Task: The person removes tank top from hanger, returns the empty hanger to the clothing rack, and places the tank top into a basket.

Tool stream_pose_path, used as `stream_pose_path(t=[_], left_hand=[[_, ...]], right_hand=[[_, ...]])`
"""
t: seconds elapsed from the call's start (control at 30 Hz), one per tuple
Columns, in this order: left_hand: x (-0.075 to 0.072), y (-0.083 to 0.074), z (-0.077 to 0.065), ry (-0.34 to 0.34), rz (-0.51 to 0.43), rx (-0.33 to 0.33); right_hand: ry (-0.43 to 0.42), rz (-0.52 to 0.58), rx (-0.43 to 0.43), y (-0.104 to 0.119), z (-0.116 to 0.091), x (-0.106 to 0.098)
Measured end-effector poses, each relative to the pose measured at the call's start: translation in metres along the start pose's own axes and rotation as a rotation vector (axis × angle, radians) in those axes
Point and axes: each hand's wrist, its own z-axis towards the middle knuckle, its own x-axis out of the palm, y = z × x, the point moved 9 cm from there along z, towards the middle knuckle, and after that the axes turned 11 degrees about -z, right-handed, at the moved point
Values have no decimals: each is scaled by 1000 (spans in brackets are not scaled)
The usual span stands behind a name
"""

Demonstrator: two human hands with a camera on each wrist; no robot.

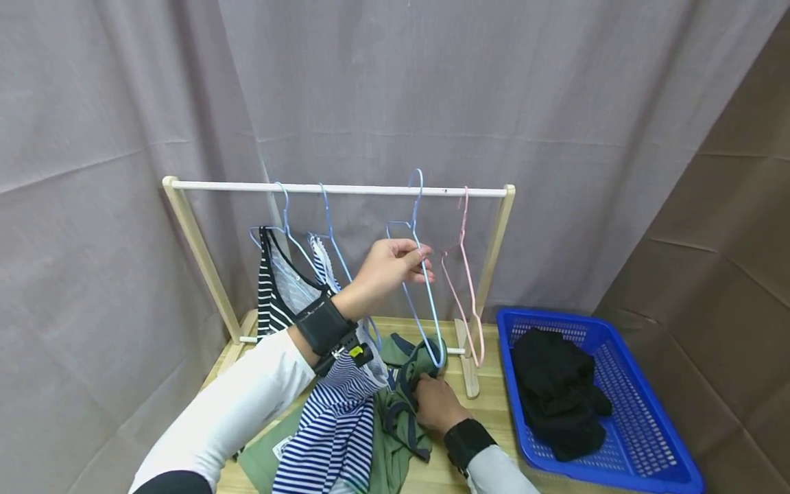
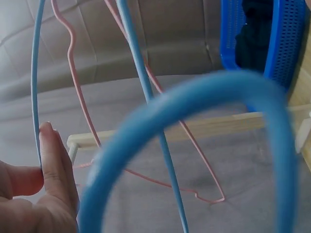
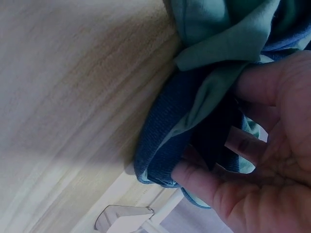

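Note:
My left hand [image 1: 400, 262] pinches one side of a light blue wire hanger [image 1: 434, 319] between thumb and fingers. That hanger's hook is at the white rail; whether it bears on the rail I cannot tell. Low over the wooden surface, my right hand [image 1: 437, 405] holds the bunched edge of a green garment [image 3: 221, 34] with dark navy trim. In the right wrist view the thumb and fingers go into its folds. A blue-and-white striped garment [image 1: 330, 425] hangs below my left forearm and overlaps the green cloth.
The rack's white rail [image 1: 370, 189] also carries a black-and-white striped top [image 1: 271, 295] on a blue hanger, another blue hanger [image 1: 333, 237], and a pink hanger [image 1: 467, 261] at the right. A blue basket [image 1: 657, 412] with black cloth [image 1: 555, 391] stands right of the rack.

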Motion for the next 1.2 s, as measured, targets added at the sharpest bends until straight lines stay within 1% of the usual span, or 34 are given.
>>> stream_pose_path(t=[0.1, 0.33, 0.43, 0.67, 0.93, 1.03, 1.2], left_hand=[[0, 3, 3, -10, -22, -17], [-3, 13, 6, -41, -51, -66], [-5, 17, 5, -38, -47, -75], [-9, 24, 4, -32, -24, -97], [-13, 31, 4, -39, 1, -118], [-13, 33, 4, -41, -3, -127], [-14, 33, 4, -47, -15, -142]], right_hand=[[23, 17, 9, 0, -1, 4], [6, -12, -13, 4, 0, 9], [24, -1, -7, 3, 1, 11], [46, 13, 17, -2, 1, 7], [94, 59, 63, -7, 0, 14], [96, 51, 68, -7, 0, 16], [89, 47, 77, -7, -1, 13]])
